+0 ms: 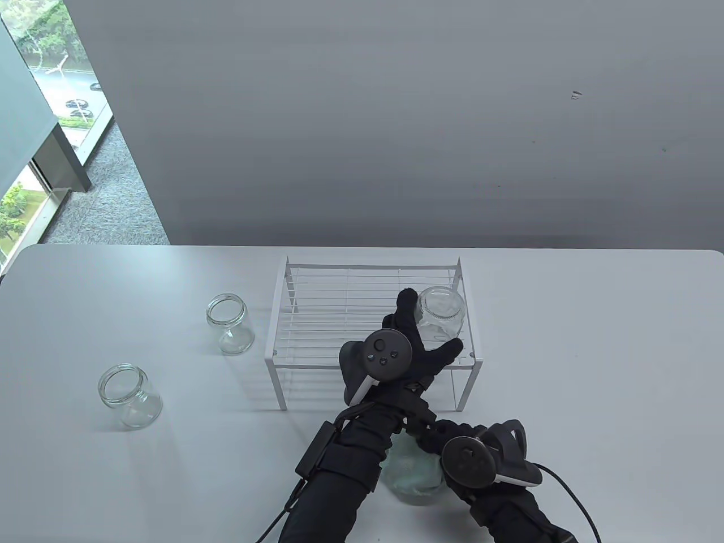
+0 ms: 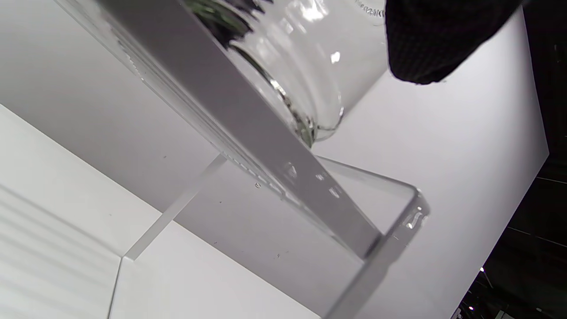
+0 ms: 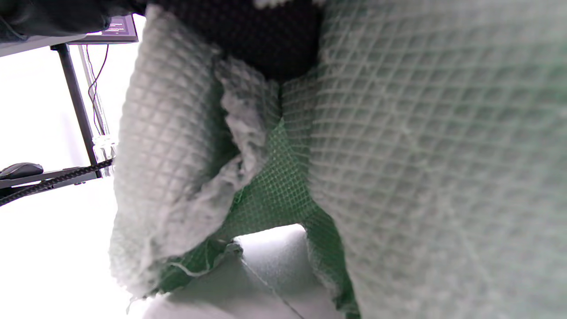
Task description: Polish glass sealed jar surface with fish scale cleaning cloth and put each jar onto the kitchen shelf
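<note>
A clear glass jar (image 1: 442, 313) stands on the right end of the white wire kitchen shelf (image 1: 317, 317), its flat base seemingly up. My left hand (image 1: 429, 323) reaches over the shelf's front edge and grips this jar, one finger at its far left side and the thumb at its near side. The left wrist view shows the jar (image 2: 310, 66) resting at the shelf's rail (image 2: 274, 146), a gloved fingertip (image 2: 425, 44) beside it. My right hand (image 1: 438, 447) stays low near the table's front edge, holding the bunched pale green fish scale cloth (image 1: 413, 472) (image 3: 398, 155).
Two more open glass jars stand on the white table left of the shelf, one near it (image 1: 229, 323) and one farther left and nearer me (image 1: 129, 396). My left forearm crosses above the cloth. A grey wall rises behind the table.
</note>
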The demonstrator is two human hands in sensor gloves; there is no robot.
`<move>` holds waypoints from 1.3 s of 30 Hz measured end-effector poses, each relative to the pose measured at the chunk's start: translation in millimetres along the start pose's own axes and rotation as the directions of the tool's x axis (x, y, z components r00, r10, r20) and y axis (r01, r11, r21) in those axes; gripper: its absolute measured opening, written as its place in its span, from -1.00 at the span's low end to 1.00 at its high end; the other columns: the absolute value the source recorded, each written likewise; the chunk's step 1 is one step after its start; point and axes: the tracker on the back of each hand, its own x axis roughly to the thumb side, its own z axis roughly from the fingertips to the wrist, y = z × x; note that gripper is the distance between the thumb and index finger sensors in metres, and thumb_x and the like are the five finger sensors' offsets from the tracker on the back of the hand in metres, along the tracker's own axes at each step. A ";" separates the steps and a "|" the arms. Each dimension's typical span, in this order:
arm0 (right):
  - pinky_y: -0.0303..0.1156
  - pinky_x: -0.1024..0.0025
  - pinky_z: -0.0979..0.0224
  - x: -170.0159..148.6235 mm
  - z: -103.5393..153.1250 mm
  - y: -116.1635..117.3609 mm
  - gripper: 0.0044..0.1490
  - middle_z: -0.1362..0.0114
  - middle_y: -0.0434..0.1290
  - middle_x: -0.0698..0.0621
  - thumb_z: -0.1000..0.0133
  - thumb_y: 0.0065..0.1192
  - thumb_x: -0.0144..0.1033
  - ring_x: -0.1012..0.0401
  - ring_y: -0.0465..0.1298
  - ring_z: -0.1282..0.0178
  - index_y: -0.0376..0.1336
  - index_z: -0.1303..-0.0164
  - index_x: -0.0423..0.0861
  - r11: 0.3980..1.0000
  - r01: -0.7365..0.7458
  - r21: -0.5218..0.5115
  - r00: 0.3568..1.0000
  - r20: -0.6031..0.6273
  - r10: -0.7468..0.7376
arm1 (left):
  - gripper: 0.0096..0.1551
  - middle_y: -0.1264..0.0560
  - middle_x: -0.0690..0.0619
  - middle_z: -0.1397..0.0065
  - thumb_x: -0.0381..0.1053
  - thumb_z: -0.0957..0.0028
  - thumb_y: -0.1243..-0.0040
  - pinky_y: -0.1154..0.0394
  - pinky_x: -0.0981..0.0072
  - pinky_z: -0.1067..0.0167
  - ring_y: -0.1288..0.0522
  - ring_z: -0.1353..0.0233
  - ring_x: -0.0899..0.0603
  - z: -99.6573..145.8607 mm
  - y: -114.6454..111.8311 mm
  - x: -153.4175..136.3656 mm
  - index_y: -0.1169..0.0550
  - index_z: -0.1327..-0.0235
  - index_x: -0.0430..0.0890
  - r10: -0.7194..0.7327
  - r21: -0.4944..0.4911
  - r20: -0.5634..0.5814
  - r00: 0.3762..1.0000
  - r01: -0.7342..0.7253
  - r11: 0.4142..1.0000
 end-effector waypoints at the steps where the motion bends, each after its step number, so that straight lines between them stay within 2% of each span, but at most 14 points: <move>1: 0.47 -0.09 -0.07 -0.6 0.2 -0.2 -0.52 -0.23 0.50 -0.39 -0.04 0.17 -0.68 -0.19 0.63 -0.04 0.50 -0.11 -0.17 1.000 0.008 -0.001 1.000 -0.002 -0.008 | 0.40 -0.21 -0.35 -0.55 0.39 0.08 -0.36 -0.20 -0.36 -0.34 -0.44 -0.44 -0.47 0.2 -1.2 -0.1 0.12 -0.52 -0.39 0.000 -0.002 -0.001 1.000 0.000 1.000; 18: 0.47 -0.09 -0.08 -0.7 0.5 0.3 -0.52 -0.24 0.49 -0.39 -0.05 0.16 -0.69 -0.19 0.62 -0.05 0.49 -0.11 -0.18 1.000 0.008 0.013 1.000 -0.003 -0.008 | 0.44 -0.14 -0.45 -0.54 0.36 0.02 -0.31 -0.14 -0.47 -0.30 -0.36 -0.45 -0.54 3.6 -5.9 1.2 0.23 -0.46 -0.48 -0.007 -0.009 0.003 1.000 0.007 1.000; 27: 0.46 -0.10 -0.08 -1.2 0.5 0.2 -0.51 -0.25 0.48 -0.40 -0.05 0.16 -0.69 -0.20 0.62 -0.06 0.48 -0.13 -0.17 1.000 0.011 0.019 1.000 -0.005 -0.011 | 0.49 -0.04 -0.51 -0.55 0.35 0.04 -0.32 -0.08 -0.53 -0.28 -0.23 -0.48 -0.60 7.8 -5.2 0.3 0.29 -0.42 -0.50 -0.007 -0.004 0.060 0.998 0.007 1.000; 33: 0.46 -0.10 -0.08 -1.4 0.5 0.0 -0.51 -0.25 0.48 -0.40 -0.05 0.16 -0.69 -0.20 0.62 -0.06 0.48 -0.13 -0.17 1.000 0.012 0.022 1.000 -0.006 -0.012 | 0.48 0.00 -0.54 -0.55 0.34 0.03 -0.32 -0.06 -0.56 -0.27 -0.20 -0.49 -0.62 13.5 0.9 -1.1 0.28 -0.42 -0.51 0.009 0.000 0.079 0.997 -0.009 1.000; 39: 0.46 -0.10 -0.08 -1.5 0.8 -0.3 -0.51 -0.25 0.48 -0.40 -0.05 0.16 -0.69 -0.20 0.62 -0.06 0.48 -0.13 -0.18 1.000 0.009 0.023 1.000 -0.009 -0.009 | 0.47 -0.02 -0.51 -0.55 0.35 0.04 -0.31 -0.04 -0.54 -0.31 -0.21 -0.50 -0.60 18.7 16.6 0.9 0.28 -0.43 -0.48 -0.002 0.024 0.107 0.994 0.000 1.000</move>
